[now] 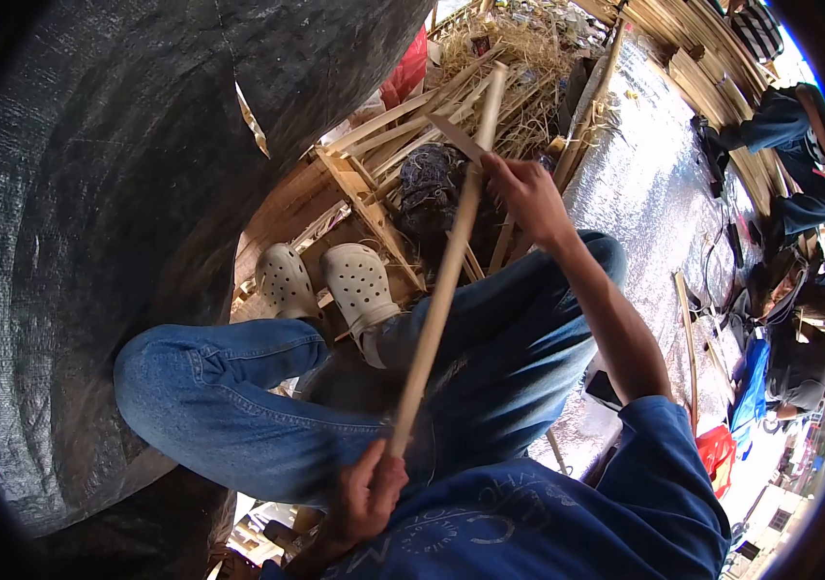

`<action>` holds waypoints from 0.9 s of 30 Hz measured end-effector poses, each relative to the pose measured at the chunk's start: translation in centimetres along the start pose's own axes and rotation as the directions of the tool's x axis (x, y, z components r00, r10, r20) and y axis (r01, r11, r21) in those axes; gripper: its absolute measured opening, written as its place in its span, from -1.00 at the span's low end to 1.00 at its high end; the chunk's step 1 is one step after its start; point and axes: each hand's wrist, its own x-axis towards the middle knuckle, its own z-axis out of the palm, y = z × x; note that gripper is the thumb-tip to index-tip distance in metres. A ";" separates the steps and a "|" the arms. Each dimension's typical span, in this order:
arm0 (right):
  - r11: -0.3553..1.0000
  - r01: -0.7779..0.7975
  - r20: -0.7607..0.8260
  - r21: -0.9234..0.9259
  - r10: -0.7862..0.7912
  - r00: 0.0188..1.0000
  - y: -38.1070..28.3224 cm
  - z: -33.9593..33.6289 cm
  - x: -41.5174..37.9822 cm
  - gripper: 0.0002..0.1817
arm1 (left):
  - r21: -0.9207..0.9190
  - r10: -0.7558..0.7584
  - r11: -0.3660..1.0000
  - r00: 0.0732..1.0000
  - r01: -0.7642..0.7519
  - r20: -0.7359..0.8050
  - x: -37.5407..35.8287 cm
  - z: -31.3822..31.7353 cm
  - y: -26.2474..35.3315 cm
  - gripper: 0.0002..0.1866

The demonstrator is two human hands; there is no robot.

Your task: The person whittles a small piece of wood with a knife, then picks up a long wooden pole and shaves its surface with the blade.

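Observation:
A long, pale wooden pole [454,251] slants from near my waist up past my knees. Around its lower end, close to my shirt, the fingers of my left hand [366,491] are wrapped. My right hand [528,201] is closed on a knife, farther up the pole. The knife's flat blade [457,136] crosses the pole near its upper end, pointing up and left. The handle is hidden inside my fist.
Wood strips [374,213] and a heap of straw-like shavings [528,82] lie beyond my clogs [354,280]. Black sheeting [132,213] hangs at left. Silvery sheeting [649,155] covers the ground at right, where another person [789,135] is near long wood strips [712,53].

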 end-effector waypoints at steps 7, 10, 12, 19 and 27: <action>0.975 0.207 0.056 -0.076 -0.203 0.977 -0.3 1.0 0.3 -0.40 | -0.089 -0.065 0.994 0.997 0.069 0.048 0.2 0.0 0.6 -0.61; 0.942 0.308 0.024 -0.132 -0.307 0.951 2.1 1.9 0.3 -0.39 | -0.125 -0.088 0.987 0.993 0.097 0.073 0.2 0.1 0.3 -0.63; 0.977 0.179 0.059 -0.118 -0.173 0.983 1.6 1.3 -0.2 -0.39 | -0.178 -0.128 0.974 0.987 0.143 0.093 0.4 0.0 0.5 -0.64; 0.984 0.096 0.079 -0.152 -0.085 0.993 2.9 1.7 0.1 -0.33 | -0.306 -0.196 0.922 0.966 0.239 0.166 1.5 -0.1 0.1 -0.64; 0.980 -0.082 0.124 -0.179 0.106 0.987 3.9 2.6 2.2 -0.33 | -0.325 -0.187 0.914 0.962 0.244 0.199 3.2 -0.4 -0.1 -0.69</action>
